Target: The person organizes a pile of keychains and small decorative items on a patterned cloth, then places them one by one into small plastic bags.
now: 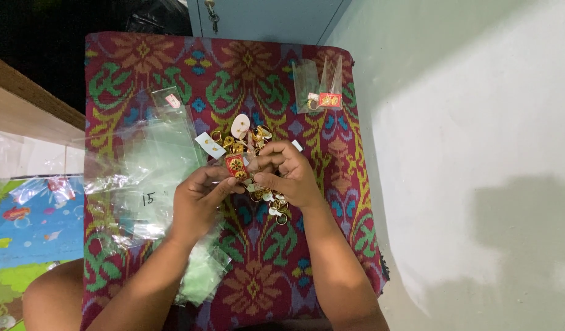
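Inspector: The red tag (pixel 235 164) sits at frame centre, pinched between the left hand (pixel 199 199) and right hand (pixel 288 173), its long axis roughly vertical.

Clerk: Which hand is nearer?

Inspector: Both touch it, fingers closed narrow. The gold rings (pixel 267 199) beneath are too heaped to count. One packed bag (pixel 322 92) lies upper right; one pile of clear bags (pixel 150 165) lies left, on the patterned cloth (pixel 258 61).

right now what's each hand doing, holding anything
left hand: fingers pinched shut on a small red tag.
right hand: fingers curled over the gold rings; whether it grips one cannot be told.
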